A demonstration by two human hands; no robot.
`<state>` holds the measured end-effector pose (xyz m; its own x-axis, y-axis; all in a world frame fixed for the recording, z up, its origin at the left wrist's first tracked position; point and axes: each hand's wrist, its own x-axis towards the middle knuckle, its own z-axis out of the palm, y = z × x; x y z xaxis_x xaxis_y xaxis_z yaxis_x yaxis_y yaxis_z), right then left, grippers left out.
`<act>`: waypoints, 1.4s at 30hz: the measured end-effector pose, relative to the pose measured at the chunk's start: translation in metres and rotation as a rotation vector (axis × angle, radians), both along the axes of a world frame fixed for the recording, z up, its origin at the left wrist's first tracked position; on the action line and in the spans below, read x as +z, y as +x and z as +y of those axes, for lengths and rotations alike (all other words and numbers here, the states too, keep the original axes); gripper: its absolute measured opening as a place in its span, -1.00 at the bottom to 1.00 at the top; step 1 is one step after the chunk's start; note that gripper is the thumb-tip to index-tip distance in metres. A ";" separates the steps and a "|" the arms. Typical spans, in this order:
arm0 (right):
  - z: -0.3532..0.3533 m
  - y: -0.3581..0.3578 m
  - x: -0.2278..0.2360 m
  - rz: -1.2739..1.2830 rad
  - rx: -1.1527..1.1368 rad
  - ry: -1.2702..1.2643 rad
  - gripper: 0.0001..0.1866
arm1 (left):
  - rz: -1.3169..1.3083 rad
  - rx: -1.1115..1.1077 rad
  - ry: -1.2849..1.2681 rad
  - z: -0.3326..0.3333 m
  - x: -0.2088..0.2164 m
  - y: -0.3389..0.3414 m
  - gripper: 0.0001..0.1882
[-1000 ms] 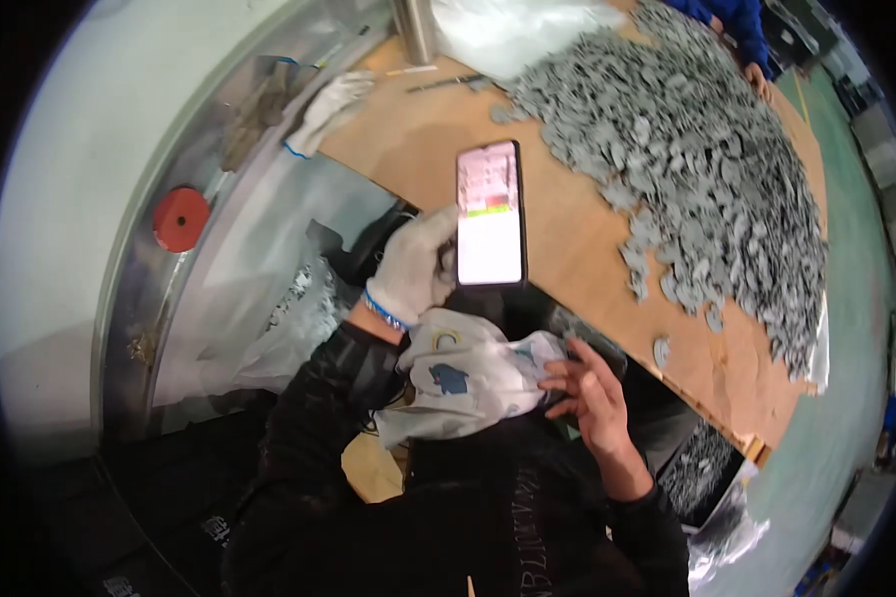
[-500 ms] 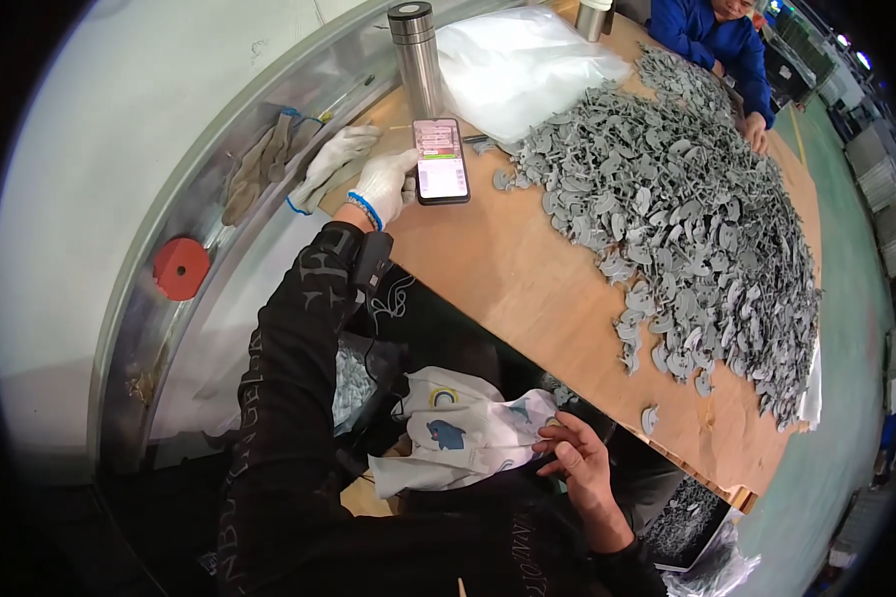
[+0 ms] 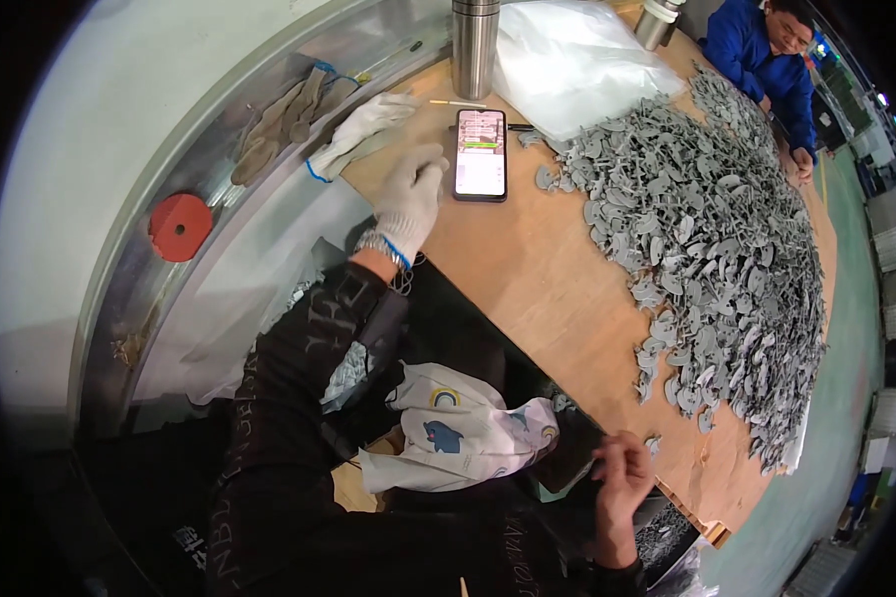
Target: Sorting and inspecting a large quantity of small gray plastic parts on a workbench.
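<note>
My left hand (image 3: 413,196), in a white knit glove with a blue cuff edge, is loosely closed just left of a phone, with nothing seen in it. The phone (image 3: 481,171) lies face up on the wooden table, its screen lit. At the table's near edge, my bare right hand (image 3: 624,476) is raised with bent fingers somewhat apart, slightly blurred and holding nothing visible. Close to it lies a single grey part (image 3: 653,445). A white printed cloth (image 3: 448,434) with a blue animal lies over my lap. A big heap of flat grey parts (image 3: 707,249) covers the table's right side.
A steel flask (image 3: 476,50) stands behind the phone, beside clear plastic sheeting (image 3: 582,65). A white glove (image 3: 363,129), brown gloves (image 3: 289,124) and a red disc (image 3: 179,227) lie leftward. A person in blue (image 3: 762,60) sits at the heap's far end.
My left hand has drawn away from the phone and curled up. My right hand has left the cloth and moved right toward the table edge. The view has shifted slightly.
</note>
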<state>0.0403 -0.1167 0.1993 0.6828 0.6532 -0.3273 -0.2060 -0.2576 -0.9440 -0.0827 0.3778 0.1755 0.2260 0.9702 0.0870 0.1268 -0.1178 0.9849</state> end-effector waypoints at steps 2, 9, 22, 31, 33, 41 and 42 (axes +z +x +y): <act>-0.017 0.020 -0.004 -0.399 -0.188 -0.098 -0.72 | -0.057 -0.031 0.206 -0.023 -0.006 -0.007 -0.81; -0.021 0.045 -0.006 -1.198 0.081 -0.465 -0.48 | 0.021 -0.605 0.343 -0.121 0.026 0.042 -0.81; 0.027 0.122 -0.014 -1.272 0.082 -0.794 -0.20 | 0.440 -0.992 0.763 -0.181 0.040 0.211 -0.41; 0.066 0.175 -0.023 -1.249 -0.029 -0.768 -0.23 | 0.338 -0.964 0.887 -0.181 0.024 0.225 -0.50; 0.067 0.176 -0.024 -1.225 -0.046 -0.686 -0.27 | 0.337 -0.981 0.880 -0.180 0.024 0.226 -0.56; 0.060 0.176 -0.030 -1.204 -0.096 -0.536 -0.42 | 0.283 -1.050 0.799 -0.178 0.023 0.230 -0.69; 0.060 0.176 -0.031 -1.207 -0.106 -0.500 -0.45 | 0.281 -1.046 0.800 -0.178 0.022 0.231 -0.69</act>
<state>0.2165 -0.0568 0.1680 0.7543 0.5658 0.3330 0.6562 -0.6662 -0.3545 0.1482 0.2001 0.1973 0.9273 0.0376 0.3725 -0.1907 -0.8087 0.5564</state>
